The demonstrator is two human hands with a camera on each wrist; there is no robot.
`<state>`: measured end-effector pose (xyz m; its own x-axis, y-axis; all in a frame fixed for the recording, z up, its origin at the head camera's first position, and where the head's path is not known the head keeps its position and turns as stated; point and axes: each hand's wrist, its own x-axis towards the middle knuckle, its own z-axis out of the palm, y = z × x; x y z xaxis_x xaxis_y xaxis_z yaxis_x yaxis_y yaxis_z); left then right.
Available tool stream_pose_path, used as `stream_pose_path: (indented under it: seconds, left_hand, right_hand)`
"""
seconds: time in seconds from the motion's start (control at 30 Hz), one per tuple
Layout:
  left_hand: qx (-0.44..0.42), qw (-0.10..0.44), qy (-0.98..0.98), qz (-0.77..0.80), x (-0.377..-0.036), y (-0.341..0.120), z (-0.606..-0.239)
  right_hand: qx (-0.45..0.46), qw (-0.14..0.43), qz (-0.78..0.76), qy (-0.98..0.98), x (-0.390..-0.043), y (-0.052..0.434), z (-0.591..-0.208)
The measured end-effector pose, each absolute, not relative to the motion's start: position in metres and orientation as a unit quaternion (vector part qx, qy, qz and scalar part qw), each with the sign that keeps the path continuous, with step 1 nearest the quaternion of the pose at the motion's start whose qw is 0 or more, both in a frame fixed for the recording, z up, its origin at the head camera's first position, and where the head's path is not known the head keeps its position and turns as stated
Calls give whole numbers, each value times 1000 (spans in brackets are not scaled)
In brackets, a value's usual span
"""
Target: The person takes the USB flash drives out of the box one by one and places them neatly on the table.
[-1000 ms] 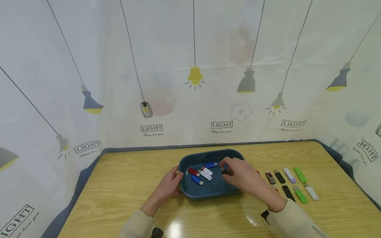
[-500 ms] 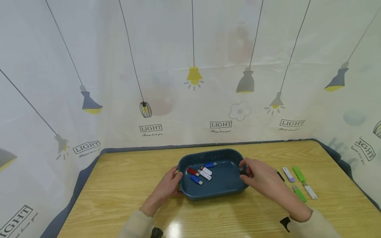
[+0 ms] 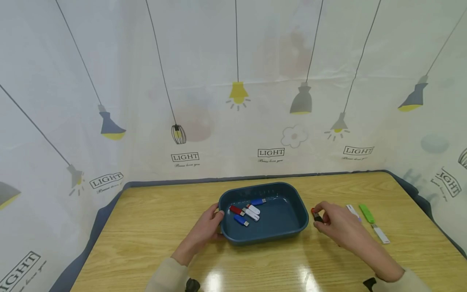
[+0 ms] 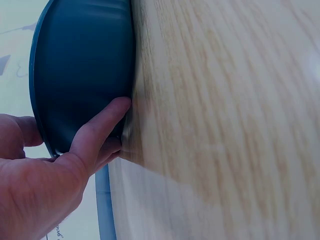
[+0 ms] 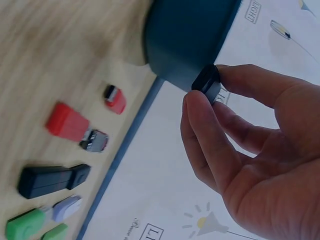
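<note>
- Left hand (image 3: 206, 229) grips the rim of the dark blue plastic tray (image 3: 292, 207) on the wooden table (image 3: 153, 227).
- Right hand (image 3: 337, 227) pinches a small black USB stick (image 5: 207, 82), just right of the tray.

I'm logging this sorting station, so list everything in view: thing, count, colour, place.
Tray: one, dark blue, table centre.
USB drives in tray: about five, red, white, blue, left part of the tray.
USB drives on table: several, red, black, green, white-lilac, right of tray.
Black USB drive: one, pinched off the table.
Table: one, light wood.
Curtain: white, lamp print, behind.
Left hand: grips tray's left rim.
Right hand: fingers pinch black USB drive.
</note>
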<state>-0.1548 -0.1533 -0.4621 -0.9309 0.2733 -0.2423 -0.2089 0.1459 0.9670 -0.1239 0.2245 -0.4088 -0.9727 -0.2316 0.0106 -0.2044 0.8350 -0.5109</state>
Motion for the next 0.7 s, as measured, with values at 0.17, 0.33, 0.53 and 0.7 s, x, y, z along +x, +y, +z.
stream_pose_path:
  seconds: [0.17, 0.33, 0.53, 0.7]
  left_hand:
    - [18, 182, 741, 646, -155, -153, -462]
    - [17, 181, 741, 647, -155, -152, -461]
    - [22, 180, 741, 646, -155, -152, -461]
    - [23, 179, 741, 647, -154, -151, -459]
  right_hand:
    - [-98, 34, -249, 963, -124, 233, -420]
    - [-94, 44, -230, 968, -122, 237, -431]
    - [-91, 53, -204, 973, -118, 236, -445]
    - [-83, 58, -192, 976, -117, 235, -451]
